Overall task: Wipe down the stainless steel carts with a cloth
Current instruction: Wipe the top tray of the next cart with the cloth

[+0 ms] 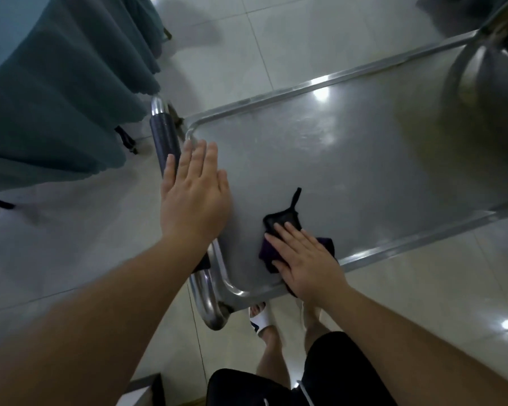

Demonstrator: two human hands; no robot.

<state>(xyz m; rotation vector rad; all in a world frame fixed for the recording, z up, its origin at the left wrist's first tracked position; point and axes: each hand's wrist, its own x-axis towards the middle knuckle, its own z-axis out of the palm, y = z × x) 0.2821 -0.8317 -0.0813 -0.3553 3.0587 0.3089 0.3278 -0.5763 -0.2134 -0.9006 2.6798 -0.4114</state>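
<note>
The right hand [307, 260] presses the dark cloth [282, 227] flat-fingered onto the cart top [349, 159] near its corner (for even wiping pressure), while the left hand [195, 191], fingers straight together, likely steadies the cart.

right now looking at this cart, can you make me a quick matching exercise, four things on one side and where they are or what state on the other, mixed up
Things:
1. left hand
2. right hand
3. cloth
4. handle grip

States or places:
A. dark sleeve on the bar at the cart's end
B. flat, fingers straight, near the tray's corner
C. pressing flat on the cloth
D. dark, bunched on the tray under a hand

Pairs: 1-B, 2-C, 3-D, 4-A
</note>
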